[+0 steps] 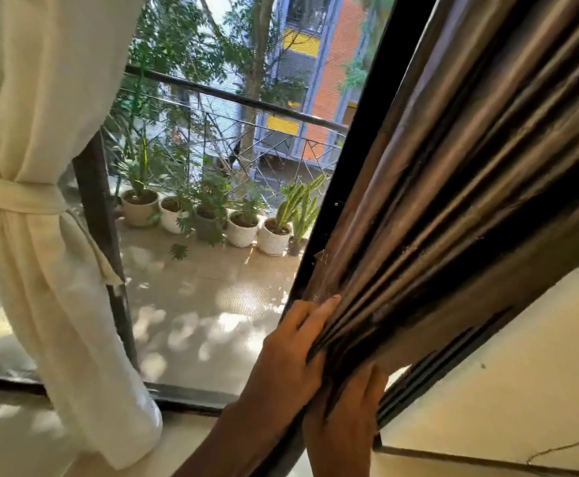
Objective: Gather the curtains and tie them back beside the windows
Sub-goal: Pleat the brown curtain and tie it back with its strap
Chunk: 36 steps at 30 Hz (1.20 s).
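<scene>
A dark brown curtain point(460, 173) hangs bunched in tight folds along the black window frame point(364, 139) on the right. My left hand point(291, 356) presses flat on the curtain's window side, fingers stretched up along the folds. My right hand point(346, 418) clasps the same bunch from the wall side, just below. Over on the left a cream curtain point(40, 98) hangs gathered, cinched at its middle by a cream tie-back band point(23, 199) whose loose end trails down to the right.
Through the glass lies a tiled balcony with a row of potted plants point(243, 225) and a metal railing point(233, 98). A cream wall point(522, 373) stands to the right of the frame. A pale sill point(12, 435) runs below the window.
</scene>
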{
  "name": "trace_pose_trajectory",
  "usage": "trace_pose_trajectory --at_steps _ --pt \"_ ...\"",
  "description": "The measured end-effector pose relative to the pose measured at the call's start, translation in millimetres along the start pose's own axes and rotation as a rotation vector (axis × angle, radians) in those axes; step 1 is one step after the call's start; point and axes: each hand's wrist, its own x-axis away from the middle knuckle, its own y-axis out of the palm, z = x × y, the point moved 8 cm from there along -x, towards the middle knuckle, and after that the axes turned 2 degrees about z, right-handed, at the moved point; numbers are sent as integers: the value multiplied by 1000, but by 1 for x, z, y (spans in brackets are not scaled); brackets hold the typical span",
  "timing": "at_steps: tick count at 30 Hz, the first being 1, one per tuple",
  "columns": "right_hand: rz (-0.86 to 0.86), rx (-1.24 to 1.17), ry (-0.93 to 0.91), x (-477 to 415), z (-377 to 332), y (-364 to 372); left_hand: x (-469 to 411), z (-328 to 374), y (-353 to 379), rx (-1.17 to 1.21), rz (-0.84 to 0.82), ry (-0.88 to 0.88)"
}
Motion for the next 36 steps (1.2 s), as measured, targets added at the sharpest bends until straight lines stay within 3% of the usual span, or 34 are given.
trace_pose_trajectory --at_steps 4,9,19,25,29,32,36 --pt "-31 -56 58 -6 5 4 0 -4 3 36 -59 11" --pt "35 27 -60 -12 4 4 -1 -2 3 54 -88 48" --pt "-161 -8 -90 -13 -1 9 -1 1 6 107 -127 56" --pt "-134 -20 -141 -17 -7 6 -5 21 4 353 -302 82" --pt "-213 -13 -127 -8 5 18 -17 30 -6 483 -238 4" --pt "-290 -48 -34 4 8 23 -27 29 -3 431 -145 -113" --pt "-338 -99 -263 3 -2 8 -38 19 -13 332 61 -144"
